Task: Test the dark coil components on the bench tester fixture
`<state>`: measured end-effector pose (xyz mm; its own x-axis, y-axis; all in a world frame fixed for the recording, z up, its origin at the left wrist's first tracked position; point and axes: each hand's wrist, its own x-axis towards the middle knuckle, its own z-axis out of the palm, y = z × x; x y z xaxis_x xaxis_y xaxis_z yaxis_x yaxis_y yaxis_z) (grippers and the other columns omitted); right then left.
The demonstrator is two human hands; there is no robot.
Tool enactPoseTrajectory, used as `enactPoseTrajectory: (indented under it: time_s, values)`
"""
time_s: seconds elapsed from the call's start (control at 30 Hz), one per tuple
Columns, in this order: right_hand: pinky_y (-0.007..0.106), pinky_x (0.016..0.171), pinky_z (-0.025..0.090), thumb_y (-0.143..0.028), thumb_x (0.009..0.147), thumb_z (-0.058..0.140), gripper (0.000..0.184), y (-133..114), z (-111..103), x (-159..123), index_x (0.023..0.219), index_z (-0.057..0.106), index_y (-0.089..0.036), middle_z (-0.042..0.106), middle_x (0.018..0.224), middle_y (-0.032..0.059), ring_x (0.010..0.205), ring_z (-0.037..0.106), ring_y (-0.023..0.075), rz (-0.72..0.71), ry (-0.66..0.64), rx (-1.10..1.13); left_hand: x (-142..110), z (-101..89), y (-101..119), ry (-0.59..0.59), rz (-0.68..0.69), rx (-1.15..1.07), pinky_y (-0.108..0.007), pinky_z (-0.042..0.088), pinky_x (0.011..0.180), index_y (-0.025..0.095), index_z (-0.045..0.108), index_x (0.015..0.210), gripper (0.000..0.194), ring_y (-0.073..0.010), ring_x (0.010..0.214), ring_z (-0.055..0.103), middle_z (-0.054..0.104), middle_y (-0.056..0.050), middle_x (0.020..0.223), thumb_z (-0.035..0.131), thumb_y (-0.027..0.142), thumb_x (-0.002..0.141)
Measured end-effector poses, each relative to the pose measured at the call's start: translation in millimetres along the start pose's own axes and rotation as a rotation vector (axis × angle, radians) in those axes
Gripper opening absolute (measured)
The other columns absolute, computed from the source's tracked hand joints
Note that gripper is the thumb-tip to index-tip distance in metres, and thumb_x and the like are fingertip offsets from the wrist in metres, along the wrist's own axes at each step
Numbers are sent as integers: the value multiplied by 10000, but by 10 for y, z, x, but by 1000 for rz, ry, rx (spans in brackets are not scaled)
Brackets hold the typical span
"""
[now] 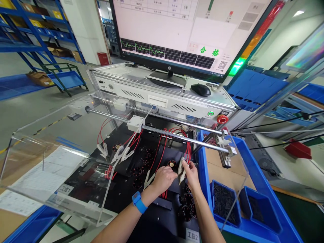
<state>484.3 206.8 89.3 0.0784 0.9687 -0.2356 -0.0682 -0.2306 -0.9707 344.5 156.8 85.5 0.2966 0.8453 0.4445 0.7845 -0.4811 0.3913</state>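
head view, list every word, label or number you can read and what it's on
"合格" in green on the monitor
"hp" logo on the monitor's lower bezel
"工位1" on a white label at the left of the fixture
"工位2" on a white label near the front edge
Table rows, the small red text and the QR code on the screen are too small to read
The paper sheet under the clear cover is too blurred to read

Landmark: I'm taking the big monitor (192, 30) up top as my anchor.
Left of it: blue shelving (37, 30) with cardboard boxes, and a white pillar (83, 30).
Below-left: grey floor (32, 104) with a yellow-black tape line.
Right of it: green lamp (236, 64) glowing, ceiling light (298, 13) above.
Beneath: grey cabinet (164, 96).
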Motion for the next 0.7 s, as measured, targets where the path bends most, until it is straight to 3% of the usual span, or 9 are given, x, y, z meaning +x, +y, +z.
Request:
enactPoseTrajectory:
  time_s: [0.23,0.6,0.7]
  values:
    - [210,393,338,-568,602,677,448,125,-122,58,717,481,-182,504,507,-65,404,450,92,-49,139,45,-13,50,-19,49,-38,-59,-259,409,643,204,665,686,169,-139,685,570,637,-3,645,555,216,814]
    - [211,467,376,-519,602,698,427,173,-49,90,737,482,-176,491,561,-64,471,464,89,-102,186,31,5,2,16,24,-105,-83,-263,434,640,202,656,627,170,-145,681,566,623,-7,638,586,157,775]
    - [226,489,401,-522,607,691,431,218,-112,112,770,488,-179,499,589,-55,499,490,106,-92,193,31,-35,-11,16,14,-118,-98,-283,462,676,213,664,710,146,-156,720,571,631,-13,685,555,149,784]
